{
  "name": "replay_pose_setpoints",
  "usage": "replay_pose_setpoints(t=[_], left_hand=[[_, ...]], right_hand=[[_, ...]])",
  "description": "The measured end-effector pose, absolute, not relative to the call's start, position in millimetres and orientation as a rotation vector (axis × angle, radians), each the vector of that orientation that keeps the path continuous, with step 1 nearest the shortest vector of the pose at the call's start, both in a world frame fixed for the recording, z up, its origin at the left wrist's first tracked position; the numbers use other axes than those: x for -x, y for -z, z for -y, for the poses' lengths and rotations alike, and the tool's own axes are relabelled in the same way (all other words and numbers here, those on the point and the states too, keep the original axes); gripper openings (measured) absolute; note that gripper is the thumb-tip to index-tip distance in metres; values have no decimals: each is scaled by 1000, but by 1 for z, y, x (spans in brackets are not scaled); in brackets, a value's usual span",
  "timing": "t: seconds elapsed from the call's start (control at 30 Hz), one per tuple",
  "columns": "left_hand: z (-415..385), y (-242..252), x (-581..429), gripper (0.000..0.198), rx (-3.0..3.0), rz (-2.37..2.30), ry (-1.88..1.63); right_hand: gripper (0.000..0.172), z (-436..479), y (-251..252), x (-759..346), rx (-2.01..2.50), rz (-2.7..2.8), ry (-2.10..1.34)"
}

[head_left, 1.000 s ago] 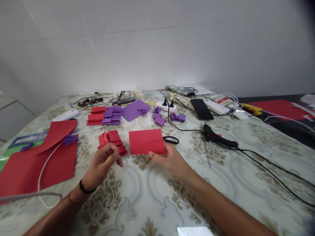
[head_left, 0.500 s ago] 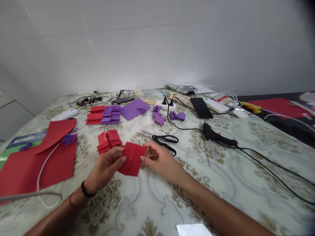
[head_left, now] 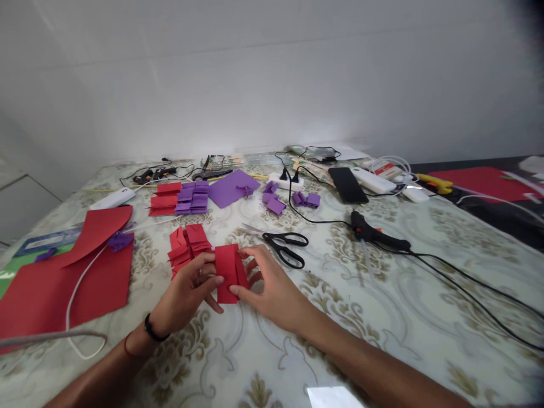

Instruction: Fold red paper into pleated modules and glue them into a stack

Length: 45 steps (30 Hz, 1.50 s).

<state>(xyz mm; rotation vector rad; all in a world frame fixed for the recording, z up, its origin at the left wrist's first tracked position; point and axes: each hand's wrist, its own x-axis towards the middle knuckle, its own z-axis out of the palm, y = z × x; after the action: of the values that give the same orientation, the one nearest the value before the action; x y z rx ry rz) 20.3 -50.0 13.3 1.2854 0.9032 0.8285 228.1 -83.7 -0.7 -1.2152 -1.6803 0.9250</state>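
Thumbs and fingers of the left hand and the right hand pinch a folded red paper rectangle from both sides, left of and nearer than the black-handled metal scissors. Its long axis runs near-to-far, the far narrow end pointing toward the grey-white wall.

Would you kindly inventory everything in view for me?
Folded paper: one, red, centre
Folded pieces: several, red, purple, left, back
Flat sheet: one, purple, back centre
Large sheets: at least two, red, left, far right
Scissors: one, black-handled, centre
Glue gun: one, black, right
Phone: one, black, back right
Power strip: one, white, back centre
Cables: several, black, white, both sides
Tablecloth: one, pale, beneath
Wall: one, grey, behind
Small clutter: uncounted, mixed, back
Left hand: one, paper's left side
Right hand: one, paper's right side
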Motion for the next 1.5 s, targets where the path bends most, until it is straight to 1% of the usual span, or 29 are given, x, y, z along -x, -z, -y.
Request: replay_pose_setpoints(t=[0.17,0.27,0.33,0.43,0.47,0.57,0.63,0.7,0.73,0.8,0.87,0.97,1.1,1.37,1.43,1.5], left_hand=[[45,-11,-20,47,-1259,-893,-865],[40,-13,-21,47,-1276,-886,-931],[39,-14,-21,43,-1324,-867,-901],[39,-11,-21,44,-1383,-868,-883],[41,-9,-21,44,-1415,-878,-876],[46,-2,-20,37,-1520,-937,-856],[49,0,-19,31,-1530,-974,-875],[52,-3,-18,36,-1503,-987,-918],[52,-5,-18,34,-1507,-1012,-925],[52,-11,-17,21,-1555,-1060,-947],[50,-15,-16,19,-1569,-1058,-958],[48,-17,-15,23,-1583,-1043,-911],[46,-17,-12,27,-1540,-1044,-865],[42,-18,-9,28,-1235,-921,-938],[42,-19,-8,26,-1197,-914,-974],[42,-23,-8,19,-1201,-911,-1007]], right_hand=[[46,81,1,-229,1200,1630,-899],[44,79,1,-230,1194,1583,-915],[44,77,0,-230,1188,1540,-960],[42,75,-1,-228,1177,1489,-1024],[39,75,-2,-228,1174,1496,-1036],[23,76,-1,-230,1197,1550,-1052],[19,76,0,-232,1230,1553,-1066],[20,75,1,-236,1248,1526,-1087],[21,75,1,-238,1250,1512,-1097],[22,73,-1,-242,1239,1490,-1108],[22,71,-3,-246,1205,1484,-1115],[19,72,-8,-249,1182,1504,-1144],[23,73,-14,-250,1173,1499,-1203],[30,68,-15,-252,1128,1327,-1342],[30,67,-12,-254,1120,1279,-1380],[27,67,-10,-255,1107,1249,-1419]])
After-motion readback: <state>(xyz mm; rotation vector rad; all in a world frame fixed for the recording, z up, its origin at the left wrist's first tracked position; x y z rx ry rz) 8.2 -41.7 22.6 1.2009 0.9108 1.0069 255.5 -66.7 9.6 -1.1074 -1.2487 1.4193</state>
